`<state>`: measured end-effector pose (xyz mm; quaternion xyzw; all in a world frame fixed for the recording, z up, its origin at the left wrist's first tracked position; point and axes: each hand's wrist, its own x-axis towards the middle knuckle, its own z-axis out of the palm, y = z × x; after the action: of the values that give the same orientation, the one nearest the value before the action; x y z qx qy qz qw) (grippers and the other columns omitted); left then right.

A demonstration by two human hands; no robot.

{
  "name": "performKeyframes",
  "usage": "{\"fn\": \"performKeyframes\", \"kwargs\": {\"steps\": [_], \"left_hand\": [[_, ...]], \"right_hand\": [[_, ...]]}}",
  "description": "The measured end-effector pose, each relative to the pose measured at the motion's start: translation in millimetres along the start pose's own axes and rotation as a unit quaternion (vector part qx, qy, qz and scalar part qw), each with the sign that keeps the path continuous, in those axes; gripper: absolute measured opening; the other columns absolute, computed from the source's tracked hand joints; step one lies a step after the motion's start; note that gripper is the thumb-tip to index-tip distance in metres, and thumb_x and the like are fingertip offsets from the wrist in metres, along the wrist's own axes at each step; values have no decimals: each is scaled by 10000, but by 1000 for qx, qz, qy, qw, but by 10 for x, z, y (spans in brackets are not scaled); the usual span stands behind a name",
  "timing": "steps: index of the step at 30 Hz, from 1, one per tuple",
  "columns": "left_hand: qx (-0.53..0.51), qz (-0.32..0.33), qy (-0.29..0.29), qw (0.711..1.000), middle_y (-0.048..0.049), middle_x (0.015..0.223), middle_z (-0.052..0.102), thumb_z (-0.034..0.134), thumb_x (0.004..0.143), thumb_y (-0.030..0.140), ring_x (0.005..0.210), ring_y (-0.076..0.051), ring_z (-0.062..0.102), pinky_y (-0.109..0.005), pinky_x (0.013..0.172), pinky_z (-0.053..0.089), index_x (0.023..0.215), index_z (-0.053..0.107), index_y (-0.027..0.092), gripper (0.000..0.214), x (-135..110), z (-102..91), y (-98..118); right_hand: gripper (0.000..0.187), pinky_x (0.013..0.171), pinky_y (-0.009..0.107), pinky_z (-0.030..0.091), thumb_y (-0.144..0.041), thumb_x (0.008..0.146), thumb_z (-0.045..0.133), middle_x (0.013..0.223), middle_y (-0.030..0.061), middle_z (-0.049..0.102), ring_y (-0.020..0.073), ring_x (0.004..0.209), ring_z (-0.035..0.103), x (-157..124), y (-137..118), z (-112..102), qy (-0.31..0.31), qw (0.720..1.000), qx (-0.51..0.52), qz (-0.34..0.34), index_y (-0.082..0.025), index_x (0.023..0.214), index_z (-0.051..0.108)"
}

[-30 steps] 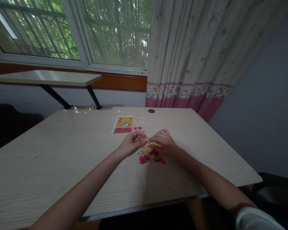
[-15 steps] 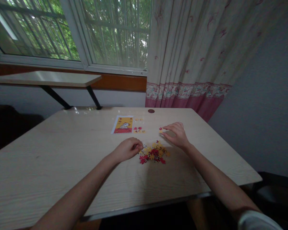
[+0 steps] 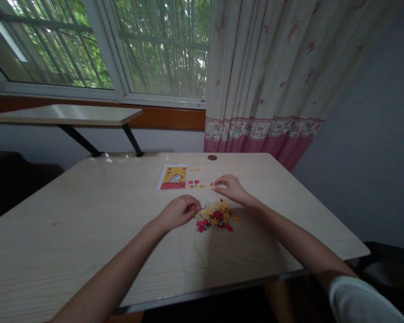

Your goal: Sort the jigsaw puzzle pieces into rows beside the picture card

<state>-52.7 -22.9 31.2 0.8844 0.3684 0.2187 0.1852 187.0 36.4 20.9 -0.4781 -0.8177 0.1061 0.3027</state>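
Observation:
Between the thumb and fingertips of my right hand (image 3: pixel 231 187) is a small red-and-yellow jigsaw piece (image 3: pixel 212 185), just right of several laid-out pieces. Those loose jigsaw pieces (image 3: pixel 195 182), red and yellow, lie in short rows beside a picture card (image 3: pixel 173 177). The card shows a white animal on yellow and red. My left hand (image 3: pixel 180 211) rests at the left edge of a heap of jigsaw pieces (image 3: pixel 218 216) in red, yellow and white. Its fingers are curled closed, and what they hold, if anything, is hidden.
The pale wooden desk (image 3: pixel 97 233) has a dark round disc (image 3: pixel 212 157) near its back edge. A raised shelf (image 3: pixel 70 115) on black supports stands at the back left. Behind the desk are a window (image 3: pixel 161 49) and a patterned curtain (image 3: pixel 256 76).
My right hand has moved left with the jigsaw piece, closer to the laid-out pieces, and its fingers are nearer together. My left hand stays by the heap.

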Motion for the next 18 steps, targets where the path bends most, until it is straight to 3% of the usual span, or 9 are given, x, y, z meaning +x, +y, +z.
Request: {"fn": "performKeyframes", "kwargs": {"steps": [10, 18], "left_hand": [[9, 2, -3, 1000, -17, 678, 565, 482, 835, 230, 647, -138, 519, -241, 606, 383, 780, 623, 165, 164, -5, -10, 17], [24, -3, -9, 1000, -29, 688, 578, 477, 835, 231, 655, -144, 521, -240, 604, 386, 787, 620, 159, 167, -7, -9, 17]], "right_hand": [[199, 830, 323, 374, -401, 732, 653, 941, 24, 672, 190, 908, 567, 119, 35, 138, -38, 997, -38, 48, -253, 853, 708], [167, 833, 335, 375, -383, 757, 628, 932, 18, 675, 197, 910, 566, 183, -5, 170, -48, 997, -49, 32, -276, 852, 714]]}}
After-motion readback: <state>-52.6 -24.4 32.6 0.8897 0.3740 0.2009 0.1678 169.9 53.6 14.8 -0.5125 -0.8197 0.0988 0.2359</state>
